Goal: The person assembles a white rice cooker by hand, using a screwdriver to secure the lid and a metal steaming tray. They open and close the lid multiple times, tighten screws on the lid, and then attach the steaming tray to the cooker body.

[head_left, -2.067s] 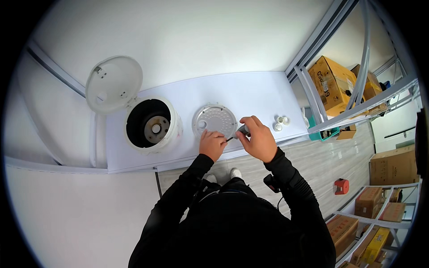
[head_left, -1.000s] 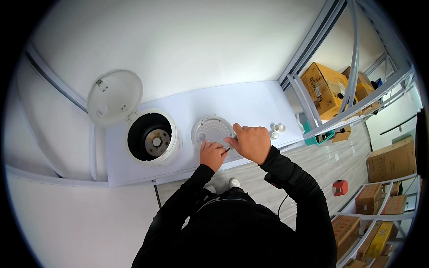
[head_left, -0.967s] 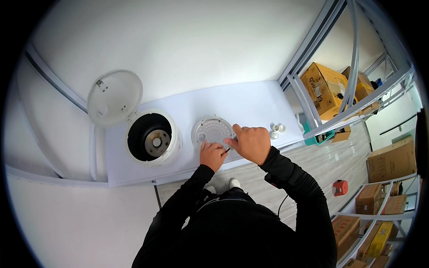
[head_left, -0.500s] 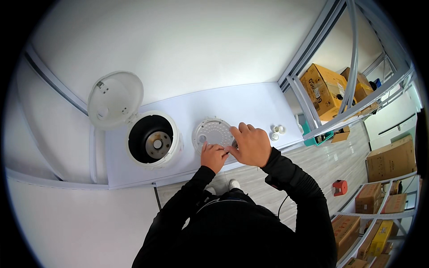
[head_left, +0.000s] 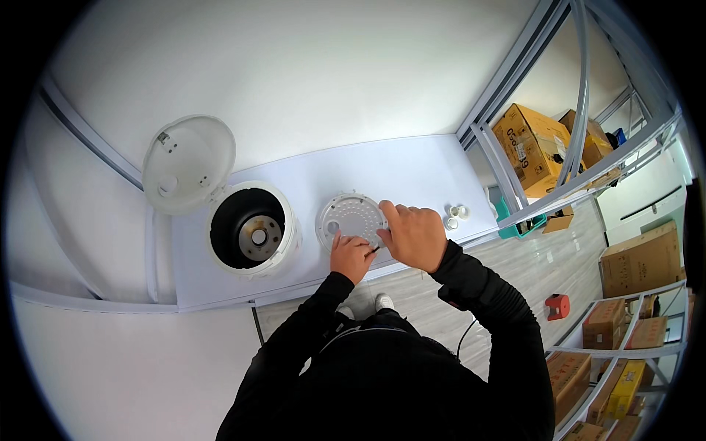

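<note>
A round, pale inner lid [head_left: 354,213] full of small holes lies on the white table in front of me. My left hand [head_left: 351,257] is closed at its near rim, fingers bent over the edge. A small dark bit shows beside those fingertips; what it is I cannot tell. At the right rim my right hand [head_left: 415,237] is curled, thumb and forefinger pinching the edge. My palm hides most of what lies under it. To the left stands a white rice cooker [head_left: 293,237], its lid [head_left: 190,163] swung up and its dark inside showing a metal heating plate [head_left: 272,239].
Several small white round parts [head_left: 456,214] sit on the table [head_left: 419,162] to the right. A white wall rises behind the table. Metal frame posts and a yellow carton [head_left: 537,151] stand at the right. A red stool [head_left: 557,307] and shelves of cartons are on the floor beyond.
My right thumb has shifted up and away from the left fingertips, closing toward the forefinger. A dark bit now shows between the hands. My left hand has barely moved.
</note>
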Demonstrator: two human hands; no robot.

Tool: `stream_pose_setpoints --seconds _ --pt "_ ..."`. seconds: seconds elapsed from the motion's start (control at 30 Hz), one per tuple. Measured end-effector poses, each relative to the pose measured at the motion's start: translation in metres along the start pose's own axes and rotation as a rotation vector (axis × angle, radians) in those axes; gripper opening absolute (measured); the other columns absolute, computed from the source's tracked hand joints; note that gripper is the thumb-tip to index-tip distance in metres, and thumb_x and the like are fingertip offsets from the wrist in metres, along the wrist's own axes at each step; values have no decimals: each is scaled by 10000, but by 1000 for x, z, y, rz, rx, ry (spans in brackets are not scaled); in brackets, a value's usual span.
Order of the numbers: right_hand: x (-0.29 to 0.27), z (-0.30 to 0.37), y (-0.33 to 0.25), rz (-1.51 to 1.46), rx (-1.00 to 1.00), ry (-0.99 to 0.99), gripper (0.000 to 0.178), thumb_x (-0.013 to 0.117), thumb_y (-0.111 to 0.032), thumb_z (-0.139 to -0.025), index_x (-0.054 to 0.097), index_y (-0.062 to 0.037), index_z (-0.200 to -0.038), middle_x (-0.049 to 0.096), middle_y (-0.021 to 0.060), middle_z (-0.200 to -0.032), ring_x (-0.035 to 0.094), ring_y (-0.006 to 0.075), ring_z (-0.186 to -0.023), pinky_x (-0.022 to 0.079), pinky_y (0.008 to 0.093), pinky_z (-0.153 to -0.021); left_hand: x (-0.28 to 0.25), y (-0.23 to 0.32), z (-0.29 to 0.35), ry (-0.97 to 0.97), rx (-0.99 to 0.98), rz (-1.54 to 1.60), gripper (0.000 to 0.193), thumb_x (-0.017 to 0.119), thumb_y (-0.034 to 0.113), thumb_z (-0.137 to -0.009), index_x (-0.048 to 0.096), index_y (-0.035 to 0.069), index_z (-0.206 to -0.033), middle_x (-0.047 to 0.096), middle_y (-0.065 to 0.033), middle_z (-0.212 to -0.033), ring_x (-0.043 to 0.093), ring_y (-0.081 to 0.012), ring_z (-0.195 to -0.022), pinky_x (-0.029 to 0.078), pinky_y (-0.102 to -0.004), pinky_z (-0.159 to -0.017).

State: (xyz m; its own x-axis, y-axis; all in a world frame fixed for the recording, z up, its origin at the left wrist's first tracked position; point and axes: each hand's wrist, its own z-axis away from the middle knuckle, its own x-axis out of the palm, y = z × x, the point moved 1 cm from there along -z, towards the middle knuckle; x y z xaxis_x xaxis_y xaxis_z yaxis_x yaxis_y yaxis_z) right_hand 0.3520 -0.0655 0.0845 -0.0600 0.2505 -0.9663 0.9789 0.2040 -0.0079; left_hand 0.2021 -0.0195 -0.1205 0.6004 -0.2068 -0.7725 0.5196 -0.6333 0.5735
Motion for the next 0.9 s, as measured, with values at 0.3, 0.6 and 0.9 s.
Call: stream_pose_setpoints --seconds 0.3,0.6,0.9 --pt "-2 1 1 -15 -109 141 389 785 -386 -848 592 -78 -985 610 72 -666 639 259 -546 445 374 -476 1 -3 2 18 20 6 115 778 277 -837 820 193 -904 701 39 -1020 611 -230 -1099 287 -584 -1198" --pt "-10 3 -2 -17 -26 -104 359 772 -323 -829 628 -68 -1036 645 136 -840 691 272 -644 475 382 -504 0 -5 2 -7 28 -6 126 780 269 -835 820 184 -919 694 37 -1031 600 -237 -1107 293 -590 -1191" --pt "-10 3 7 -368 -13 -99 236 744 -89 -828 625 -30 -1023 643 161 -897 676 374 -713 531 459 -637 1 -2 1 -10 12 13 113 779 263 -834 816 183 -904 692 38 -1041 600 -239 -1117 285 -586 -1197"
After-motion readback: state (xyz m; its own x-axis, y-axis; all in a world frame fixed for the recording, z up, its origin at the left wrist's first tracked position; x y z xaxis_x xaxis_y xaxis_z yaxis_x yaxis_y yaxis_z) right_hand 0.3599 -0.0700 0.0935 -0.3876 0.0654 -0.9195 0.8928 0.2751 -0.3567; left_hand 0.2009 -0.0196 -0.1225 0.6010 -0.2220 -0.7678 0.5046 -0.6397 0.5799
